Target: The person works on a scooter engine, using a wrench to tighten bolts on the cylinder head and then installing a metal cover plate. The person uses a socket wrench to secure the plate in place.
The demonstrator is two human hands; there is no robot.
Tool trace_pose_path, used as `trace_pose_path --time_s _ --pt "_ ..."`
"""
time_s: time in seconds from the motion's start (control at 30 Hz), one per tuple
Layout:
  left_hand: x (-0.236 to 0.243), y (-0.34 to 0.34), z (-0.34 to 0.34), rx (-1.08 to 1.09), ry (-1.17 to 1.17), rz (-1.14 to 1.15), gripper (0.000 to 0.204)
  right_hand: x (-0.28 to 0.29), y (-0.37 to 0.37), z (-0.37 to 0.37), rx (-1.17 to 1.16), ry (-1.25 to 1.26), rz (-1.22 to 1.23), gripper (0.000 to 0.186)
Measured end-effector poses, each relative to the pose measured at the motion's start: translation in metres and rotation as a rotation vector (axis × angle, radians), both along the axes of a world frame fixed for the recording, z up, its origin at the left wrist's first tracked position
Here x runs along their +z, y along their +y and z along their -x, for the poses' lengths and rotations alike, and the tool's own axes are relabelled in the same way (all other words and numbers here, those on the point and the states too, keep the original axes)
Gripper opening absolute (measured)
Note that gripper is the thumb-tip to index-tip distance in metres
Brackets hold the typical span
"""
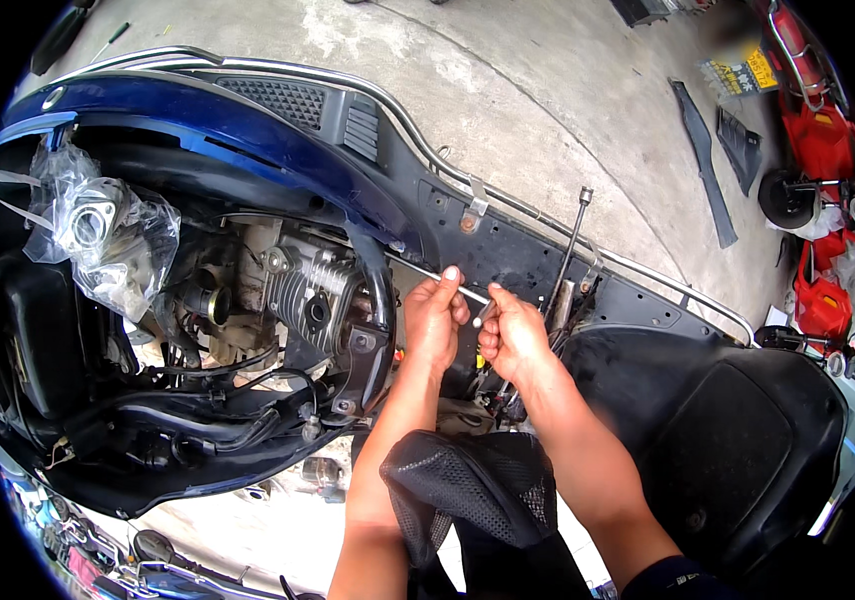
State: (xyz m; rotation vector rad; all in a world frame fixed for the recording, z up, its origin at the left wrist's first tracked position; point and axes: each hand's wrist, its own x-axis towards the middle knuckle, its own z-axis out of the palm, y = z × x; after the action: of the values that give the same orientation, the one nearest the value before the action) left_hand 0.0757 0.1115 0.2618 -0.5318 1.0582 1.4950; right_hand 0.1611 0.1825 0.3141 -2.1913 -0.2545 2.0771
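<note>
A metal rod (473, 294) is being held in two closed grips.
The left hand (431, 318) is pinching the rod with curled fingers; the right hand (516, 338) is clasping its right end. Left of the fingers a finned cylinder (310, 292) is sitting, then a bagged metal part (98, 225).

Black panels (707, 165) on concrete floor (568, 110) near red vehicle (826, 142).

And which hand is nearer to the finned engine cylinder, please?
Left. The left hand is right of the finned cylinder; the right hand is farther right, beyond the left one.
</note>
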Motion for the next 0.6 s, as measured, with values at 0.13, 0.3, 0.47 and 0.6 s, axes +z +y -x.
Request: trace_pose_path --time_s 0.13,0.3,0.47,0.6 --pt "-0.001 -0.001 -0.006 -0.003 -0.017 -0.051 0.026 0.000 -0.018 -0.016 0.513 -0.267 -0.575 0.036" --pt "-0.003 0.001 -0.009 0.048 0.013 -0.017 0.028 0.002 -0.021 -0.022 0.915 -0.235 -0.958 0.033" --pt "-0.002 0.004 -0.005 0.058 0.006 -0.020 0.028 0.006 -0.012 -0.023 0.445 -0.088 -0.445 0.033" --pt "-0.006 0.000 -0.003 0.053 -0.017 -0.076 0.028 0.004 -0.022 -0.019 0.977 -0.266 -1.247 0.029"
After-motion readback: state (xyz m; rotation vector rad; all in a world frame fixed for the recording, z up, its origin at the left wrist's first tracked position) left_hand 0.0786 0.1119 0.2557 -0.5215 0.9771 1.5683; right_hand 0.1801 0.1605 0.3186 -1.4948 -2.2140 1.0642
